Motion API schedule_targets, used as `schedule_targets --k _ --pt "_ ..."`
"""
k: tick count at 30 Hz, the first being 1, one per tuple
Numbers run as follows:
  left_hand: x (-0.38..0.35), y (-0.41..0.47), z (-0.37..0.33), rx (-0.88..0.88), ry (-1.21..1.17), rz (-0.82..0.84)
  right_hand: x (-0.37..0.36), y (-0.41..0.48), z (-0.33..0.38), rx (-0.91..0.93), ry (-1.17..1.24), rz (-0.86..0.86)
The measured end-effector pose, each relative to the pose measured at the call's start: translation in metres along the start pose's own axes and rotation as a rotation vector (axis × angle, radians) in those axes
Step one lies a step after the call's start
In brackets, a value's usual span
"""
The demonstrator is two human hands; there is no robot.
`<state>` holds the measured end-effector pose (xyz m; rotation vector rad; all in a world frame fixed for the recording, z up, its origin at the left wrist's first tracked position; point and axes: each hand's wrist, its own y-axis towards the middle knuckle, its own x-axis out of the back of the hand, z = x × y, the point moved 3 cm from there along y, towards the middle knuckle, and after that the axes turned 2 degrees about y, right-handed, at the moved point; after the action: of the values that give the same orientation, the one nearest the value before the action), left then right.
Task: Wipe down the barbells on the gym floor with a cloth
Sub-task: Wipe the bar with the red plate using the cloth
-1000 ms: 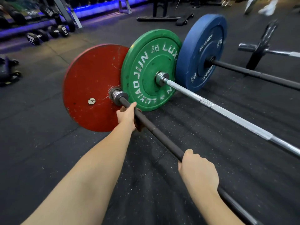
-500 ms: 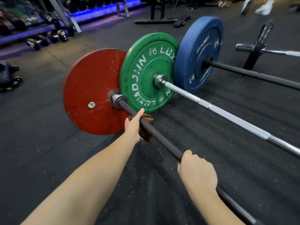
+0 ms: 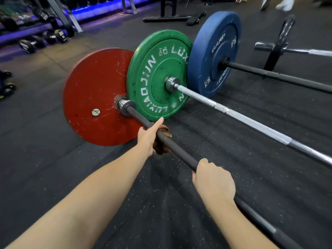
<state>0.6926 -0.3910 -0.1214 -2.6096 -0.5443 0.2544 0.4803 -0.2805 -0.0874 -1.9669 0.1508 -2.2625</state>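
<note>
Cloth (image 3: 162,139) here is a brownish rag bunched round the black bar (image 3: 181,155) of the nearest barbell, a little way short of the collar. The left hand (image 3: 148,136) grips it against the bar, fingers curled under where I can't really see them, rag poking out on the far side, thumb laid straight along the top and pointing at the red plate (image 3: 95,94). The right hand (image 3: 213,180) is further back on the same bar, fingers wrapped tight round the bare metal, knuckles up, no rag in it.

That bar runs diagonally from the red plate down toward the near right corner of the rubber floor (image 3: 53,159). The red plate is pretty scuffed and has a small round sticker on its face. Just beside it, overlapping its right edge from where I stand, is a green plate (image 3: 156,74) with white lettering, on a silver bar (image 3: 251,121) running roughly parallel. Next over is a blue plate (image 3: 213,53) on a second black bar (image 3: 278,76), same direction again. Past that, toward the far right edge of the floor, a thin black plate (image 3: 280,44) sits on another silver barbell.

Dumbbells (image 3: 43,41) are lined up along the far left edge under purple-blue lighting, and someone's white shoes (image 3: 285,4) show at the far right corner
</note>
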Motion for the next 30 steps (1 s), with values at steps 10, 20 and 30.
schedule_targets --k 10,20,30 --pt "0.004 -0.006 0.005 -0.043 0.017 -0.065 -0.002 0.001 0.001 0.029 -0.049 -0.013" --pt "-0.011 -0.053 0.043 0.014 0.141 0.152 0.002 -0.003 0.000 0.041 -0.010 -0.048" --pt "0.023 -0.032 0.019 0.014 -0.060 -0.120 0.000 0.000 0.001 0.048 -0.025 -0.053"
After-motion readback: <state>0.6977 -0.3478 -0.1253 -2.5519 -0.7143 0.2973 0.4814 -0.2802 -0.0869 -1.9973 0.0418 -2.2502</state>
